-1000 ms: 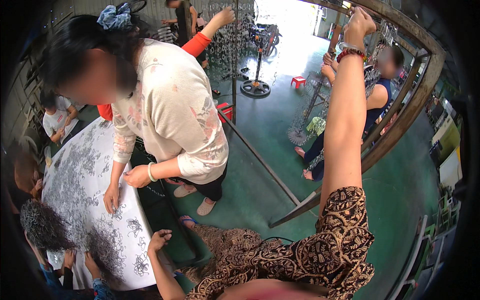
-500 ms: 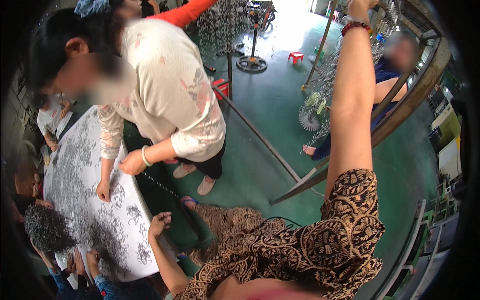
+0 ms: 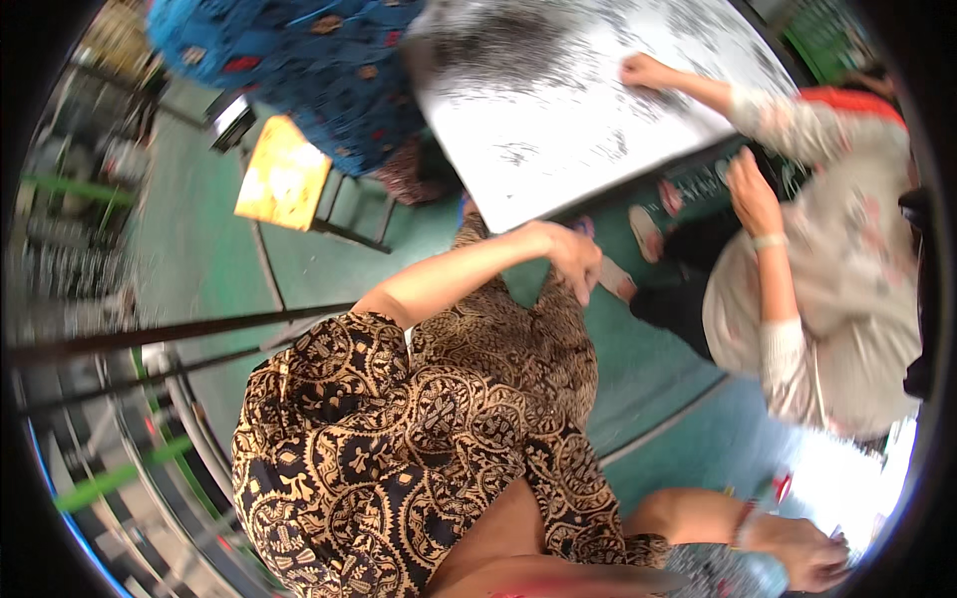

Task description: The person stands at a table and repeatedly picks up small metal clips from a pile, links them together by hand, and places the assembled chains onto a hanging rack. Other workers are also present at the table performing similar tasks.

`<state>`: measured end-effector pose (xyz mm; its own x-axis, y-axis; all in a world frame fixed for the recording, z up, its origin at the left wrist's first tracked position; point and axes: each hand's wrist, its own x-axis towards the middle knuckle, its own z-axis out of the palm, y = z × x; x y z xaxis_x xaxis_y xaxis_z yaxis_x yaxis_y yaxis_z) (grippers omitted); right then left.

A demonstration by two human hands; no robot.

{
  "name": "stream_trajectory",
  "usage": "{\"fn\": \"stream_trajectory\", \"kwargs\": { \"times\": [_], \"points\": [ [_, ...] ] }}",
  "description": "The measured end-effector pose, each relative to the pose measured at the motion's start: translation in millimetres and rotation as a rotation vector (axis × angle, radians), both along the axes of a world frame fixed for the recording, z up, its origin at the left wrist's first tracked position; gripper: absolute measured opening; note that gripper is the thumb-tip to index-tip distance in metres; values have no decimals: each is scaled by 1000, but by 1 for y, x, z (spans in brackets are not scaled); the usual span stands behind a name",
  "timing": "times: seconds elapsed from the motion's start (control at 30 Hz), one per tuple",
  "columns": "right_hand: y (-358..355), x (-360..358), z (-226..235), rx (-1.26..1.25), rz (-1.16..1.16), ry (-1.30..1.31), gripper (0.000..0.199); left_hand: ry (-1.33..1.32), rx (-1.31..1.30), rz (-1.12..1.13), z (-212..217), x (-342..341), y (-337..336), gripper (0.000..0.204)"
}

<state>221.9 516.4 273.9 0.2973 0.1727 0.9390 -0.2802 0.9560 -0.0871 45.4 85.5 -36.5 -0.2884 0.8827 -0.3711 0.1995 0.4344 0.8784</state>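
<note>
- Patterned cloth (image 3: pixel 588 90), white with dense black print, is the largest thing here; it lies stretched flat over a worktop at the upper middle, and one corner of it points down toward the person's left hand.
- The green floor (image 3: pixel 658 369) runs beneath everything, with a pale line crossing it at the lower right.
- A co-worker in a pale flowered top (image 3: pixel 847 299) leans in from the right edge of the worktop. One of their hands (image 3: pixel 643 70) presses flat on the cloth near its right edge, the other (image 3: pixel 750 189) hangs just below that edge.
- A second person in a blue patterned garment (image 3: pixel 309 60) stands at the left edge of the worktop.
- The wearer's brown and black patterned dress (image 3: pixel 439 439) fills the lower middle.
- A yellow stool (image 3: pixel 284 184) stands on the floor left of the worktop, below the blue garment.
- Dark metal bars (image 3: pixel 169 334) cross the left side.
- Left hand (image 3: pixel 573 259): fingers loosely curled and hanging downward, gripping nothing, just below the cloth's near corner and not clearly touching it.
- Right hand (image 3: pixel 802 553): low at the bottom right, wearing a bracelet (image 3: pixel 743 523), resting on a speckled cloth (image 3: pixel 728 573); I cannot tell whether it grips it.
</note>
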Motion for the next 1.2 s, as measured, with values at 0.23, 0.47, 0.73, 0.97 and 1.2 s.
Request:
{"fn": "stream_trajectory", "kwargs": {
  "times": [0.23, 0.47, 0.73, 0.97, 1.2],
  "points": [
    [-194, -68, -156, -249, 870, -352, 29, 522, -61, 1048, 18, -13, -129, 21],
    [-232, -55, -174, -293, 1104, -760, 28, 933, -354, 1335, -8, -90, -157, 18],
    [-207, -36, -184, -517, 909, -893, 18, 860, -747, 1074, 1, -104, -164, 22],
    [-207, -50, -180, -437, 933, -953, 15, 830, -769, 1130, 33, -124, -201, 25],
    [-215, -47, -185, -348, 916, -1061, 15, 933, -575, 1295, 18, -89, -191, 23]
  ]
}}
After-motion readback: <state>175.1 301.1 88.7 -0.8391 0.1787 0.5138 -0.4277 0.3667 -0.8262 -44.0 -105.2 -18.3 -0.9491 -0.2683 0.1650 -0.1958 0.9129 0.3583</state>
